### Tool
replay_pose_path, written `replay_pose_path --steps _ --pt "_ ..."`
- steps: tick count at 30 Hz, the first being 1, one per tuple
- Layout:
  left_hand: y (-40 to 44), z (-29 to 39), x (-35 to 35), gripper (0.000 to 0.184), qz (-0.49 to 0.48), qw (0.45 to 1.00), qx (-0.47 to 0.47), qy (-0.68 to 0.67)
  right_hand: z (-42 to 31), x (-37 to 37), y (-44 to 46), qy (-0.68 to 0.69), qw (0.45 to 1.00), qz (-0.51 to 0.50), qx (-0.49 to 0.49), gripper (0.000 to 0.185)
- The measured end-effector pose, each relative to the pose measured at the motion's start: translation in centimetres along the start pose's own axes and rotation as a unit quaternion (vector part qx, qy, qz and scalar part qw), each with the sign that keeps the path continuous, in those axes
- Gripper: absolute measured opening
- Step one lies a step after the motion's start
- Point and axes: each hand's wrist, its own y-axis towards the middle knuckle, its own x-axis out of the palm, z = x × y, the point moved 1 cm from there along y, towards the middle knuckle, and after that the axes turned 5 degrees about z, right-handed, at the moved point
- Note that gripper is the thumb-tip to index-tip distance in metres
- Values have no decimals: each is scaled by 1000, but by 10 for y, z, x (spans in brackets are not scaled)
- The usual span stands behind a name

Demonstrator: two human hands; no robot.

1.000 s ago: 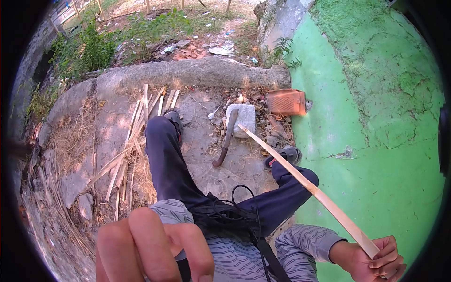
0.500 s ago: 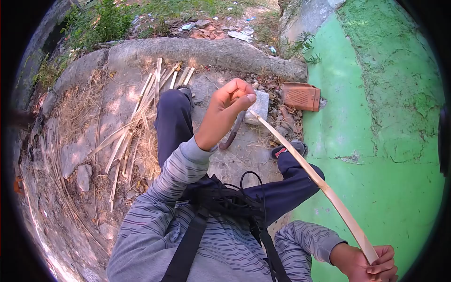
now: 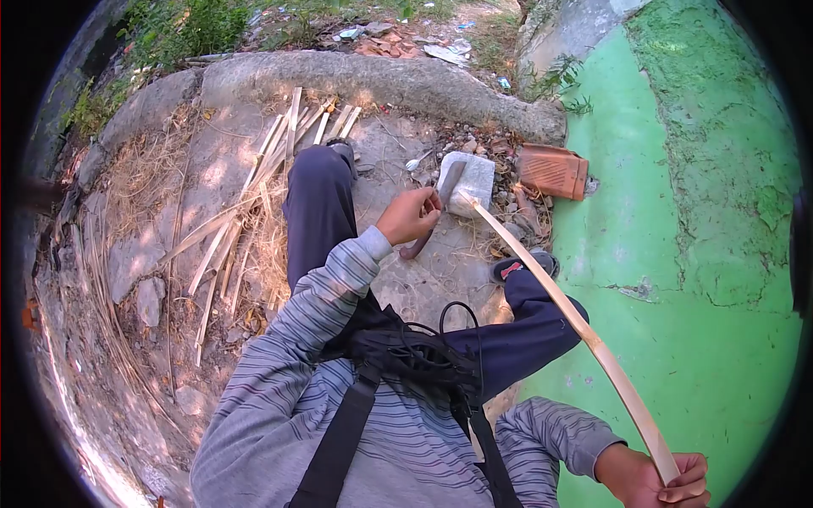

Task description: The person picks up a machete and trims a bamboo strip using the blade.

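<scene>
My right hand (image 3: 665, 484) is closed around the lower end of a long, pale bamboo strip (image 3: 605, 360). The strip bows upward to the left, and its far tip is in front of a whitish stone block (image 3: 474, 173). My left hand (image 3: 412, 216) is above the ground short of the block, its fingers curled together; whatever they pinch, if anything, is hidden. Right beside those fingers is a curved, dark brown tool (image 3: 453, 177), one part over the block and the other low on the ground. Its exact kind is unclear.
Several split bamboo strips (image 3: 222, 245) lie piled on the ground to the left, among dry shavings (image 3: 267, 254). A reddish hollow brick (image 3: 553, 170) is beside the green wall (image 3: 703, 356). A low stone kerb (image 3: 364, 83) crosses behind.
My left hand has come down and nearer to me, from above the block to beside the curved tool. My right hand still grips the bamboo strip, nearly unmoved.
</scene>
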Motion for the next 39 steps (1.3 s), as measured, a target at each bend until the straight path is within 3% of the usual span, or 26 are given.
replay_pose_path --steps 6,12,18,20,27,29,30,32,39 --pt "-2 -10 6 15 -54 997 -59 25 -3 -2 0 -12 1000 -17 7 30" --pt "-10 -20 11 28 -57 993 1 105 -3 -1 0 -11 1000 -3 4 31" --pt "-13 -23 14 29 -102 977 -39 182 -2 -4 0 16 1000 7 -8 39" --pt "-15 -24 14 28 -114 973 -46 194 -1 -6 4 26 998 -59 -8 39" --pt "-18 -31 19 29 -167 957 -66 228 -5 -14 6 35 998 -47 10 40" --pt "-18 -31 19 29 -168 956 -64 234 -14 -35 14 -1 990 -132 40 38" --pt "-18 -30 19 29 -168 954 -62 239 -12 -26 10 -1 990 -132 41 38" --pt "-18 -29 18 29 -175 951 -66 246 -3 -3 -1 17 999 -31 15 38" --pt "-18 -35 21 30 -231 933 -86 263 -3 -3 -2 20 999 -25 8 38"
